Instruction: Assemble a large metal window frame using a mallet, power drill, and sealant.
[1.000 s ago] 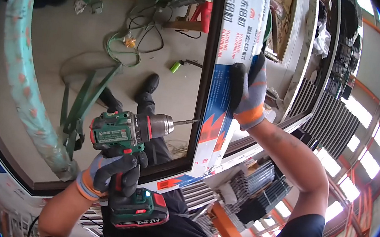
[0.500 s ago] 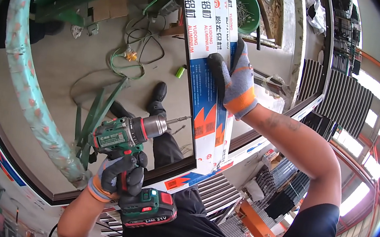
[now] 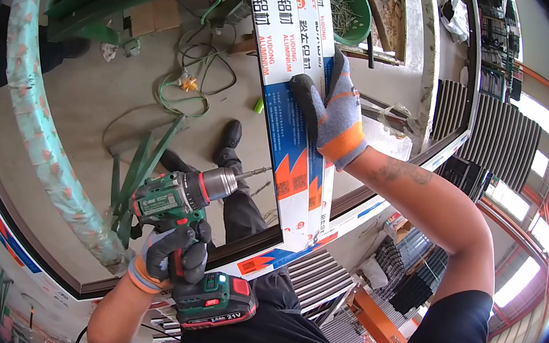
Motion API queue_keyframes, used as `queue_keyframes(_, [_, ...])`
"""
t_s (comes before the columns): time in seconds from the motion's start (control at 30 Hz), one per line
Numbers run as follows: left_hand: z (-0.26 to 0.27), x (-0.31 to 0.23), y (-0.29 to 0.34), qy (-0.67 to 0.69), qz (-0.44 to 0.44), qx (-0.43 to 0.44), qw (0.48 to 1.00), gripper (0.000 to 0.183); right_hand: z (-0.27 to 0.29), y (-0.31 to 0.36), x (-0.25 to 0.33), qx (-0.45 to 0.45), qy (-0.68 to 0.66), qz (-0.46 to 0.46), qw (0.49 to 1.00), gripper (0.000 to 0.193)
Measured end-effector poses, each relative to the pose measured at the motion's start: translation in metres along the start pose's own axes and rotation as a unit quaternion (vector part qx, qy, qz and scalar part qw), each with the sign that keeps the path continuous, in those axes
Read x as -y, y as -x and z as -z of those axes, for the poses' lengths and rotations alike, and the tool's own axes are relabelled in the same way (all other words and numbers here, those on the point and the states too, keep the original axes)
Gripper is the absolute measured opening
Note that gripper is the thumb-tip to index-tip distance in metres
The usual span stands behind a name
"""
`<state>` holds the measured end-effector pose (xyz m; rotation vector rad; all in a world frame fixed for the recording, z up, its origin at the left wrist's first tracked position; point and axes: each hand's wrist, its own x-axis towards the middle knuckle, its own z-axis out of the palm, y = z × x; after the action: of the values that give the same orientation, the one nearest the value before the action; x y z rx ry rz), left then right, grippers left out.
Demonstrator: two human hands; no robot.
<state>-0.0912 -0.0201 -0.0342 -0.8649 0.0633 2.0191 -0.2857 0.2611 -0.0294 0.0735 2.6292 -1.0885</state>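
A long aluminium profile (image 3: 297,123), wrapped in white, blue and orange printed film, is seen running from the top of the view down towards the person's body, and it serves as the landmark for everything else. It is laid along the right member of a dark rectangular frame (image 3: 24,231), apparently so that the two can be joined.

Through the frame opening, left of the profile, a concrete floor (image 3: 92,103) is seen, with a green cable (image 3: 187,80) looped across it and a dark shoe (image 3: 229,140) below. A pale patterned tube (image 3: 36,124) is curved down the far left, well apart from the profile. A green tub of screws (image 3: 351,7) is placed just beside the profile's upper end, on its right.

The right hand (image 3: 335,111), in a grey glove with orange cuff, is pressed flat on the profile's middle with fingers spread, not closed around it; it is judged to be steadying the piece against slipping.

The left hand (image 3: 173,258), gloved alike, is wrapped tightly around the handle of a green cordless drill (image 3: 179,201), left of and below the profile. The drill is held level, its thin bit (image 3: 254,172) aimed sideways at the profile's left edge, its tip near but apparently not touching.
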Motion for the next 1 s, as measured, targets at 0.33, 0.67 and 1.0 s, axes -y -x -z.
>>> queue_keyframes(0.33, [-0.003,0.005,-0.006,-0.012,0.004,0.005,1.0,0.03,0.001,-0.001,0.002,0.011,0.002,-0.007,1.0,0.054])
queue_keyframes(0.67, [-0.008,0.007,-0.012,-0.046,-0.003,0.002,0.999,0.043,0.0,-0.001,0.001,0.001,0.002,0.031,1.0,0.053])
queue_keyframes(1.0, [-0.005,0.009,-0.012,-0.03,-0.011,0.023,0.999,0.037,0.002,0.0,0.002,0.009,-0.002,-0.004,1.0,0.054])
